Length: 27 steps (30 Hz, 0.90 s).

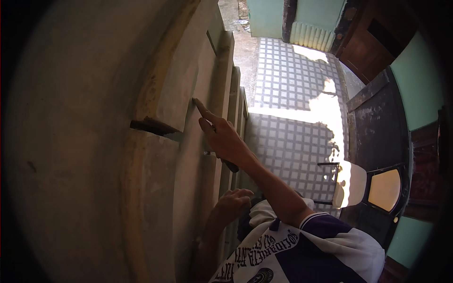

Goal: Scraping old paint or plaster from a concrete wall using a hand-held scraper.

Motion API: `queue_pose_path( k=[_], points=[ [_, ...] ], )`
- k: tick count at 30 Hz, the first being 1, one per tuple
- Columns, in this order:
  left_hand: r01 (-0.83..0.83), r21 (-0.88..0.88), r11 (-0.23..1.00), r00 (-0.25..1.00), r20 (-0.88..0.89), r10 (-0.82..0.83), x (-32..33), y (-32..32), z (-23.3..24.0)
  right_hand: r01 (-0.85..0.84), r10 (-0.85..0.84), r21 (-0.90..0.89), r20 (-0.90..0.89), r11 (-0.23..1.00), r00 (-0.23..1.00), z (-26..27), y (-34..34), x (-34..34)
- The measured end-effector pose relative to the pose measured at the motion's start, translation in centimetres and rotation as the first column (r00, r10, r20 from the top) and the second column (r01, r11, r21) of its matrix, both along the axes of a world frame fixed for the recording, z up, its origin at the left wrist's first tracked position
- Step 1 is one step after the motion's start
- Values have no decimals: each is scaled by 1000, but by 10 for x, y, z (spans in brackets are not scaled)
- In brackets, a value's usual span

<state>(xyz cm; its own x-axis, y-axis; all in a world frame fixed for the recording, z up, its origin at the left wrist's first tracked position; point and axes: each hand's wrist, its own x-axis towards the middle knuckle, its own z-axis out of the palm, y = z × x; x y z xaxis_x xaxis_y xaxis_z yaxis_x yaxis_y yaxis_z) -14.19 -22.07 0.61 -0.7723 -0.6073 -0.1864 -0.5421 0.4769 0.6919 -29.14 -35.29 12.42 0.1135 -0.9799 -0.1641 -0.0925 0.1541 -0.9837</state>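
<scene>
With its index finger stretched out, my right hand (226,138) touches or nearly touches the lower edge of a thick pale slab (177,92) on the wall. The slab has a yellowish-brown edge and ends at a dark, rough gap (155,128). Past the gap, a second pale section (159,166) continues. The other fingers of my right hand are curled around a tool with a dark handle (231,166); a short metal part shows on the far side of the hand. My left hand (233,203) is lower down, close to my body, its fingers bent; whether it holds anything is unclear.
Stepped ledges (234,81) run beside the slab. Beyond lies a checkered tile floor (279,74) with bright sunlit patches. A chair with a pale seat (354,184) and dark frame stands to the right, near a dark panel (380,120) and mint-green walls (421,81).
</scene>
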Motion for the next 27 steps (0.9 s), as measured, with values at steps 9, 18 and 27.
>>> queue_pose_path(
  k=[9,18,27],
  points=[
    [4,0,1000,1000,-1,-4,0,0,-3,34,-34,-8,45,999,998,-11,-4,7],
    [12,1,1000,999,-37,-11,-1,1,-2,100,-97,-73,33,992,995,-19,-18,11],
    [7,-53,999,996,-89,-11,-4,0,-5,140,-149,-208,-25,968,989,-33,-21,13]
  ],
)
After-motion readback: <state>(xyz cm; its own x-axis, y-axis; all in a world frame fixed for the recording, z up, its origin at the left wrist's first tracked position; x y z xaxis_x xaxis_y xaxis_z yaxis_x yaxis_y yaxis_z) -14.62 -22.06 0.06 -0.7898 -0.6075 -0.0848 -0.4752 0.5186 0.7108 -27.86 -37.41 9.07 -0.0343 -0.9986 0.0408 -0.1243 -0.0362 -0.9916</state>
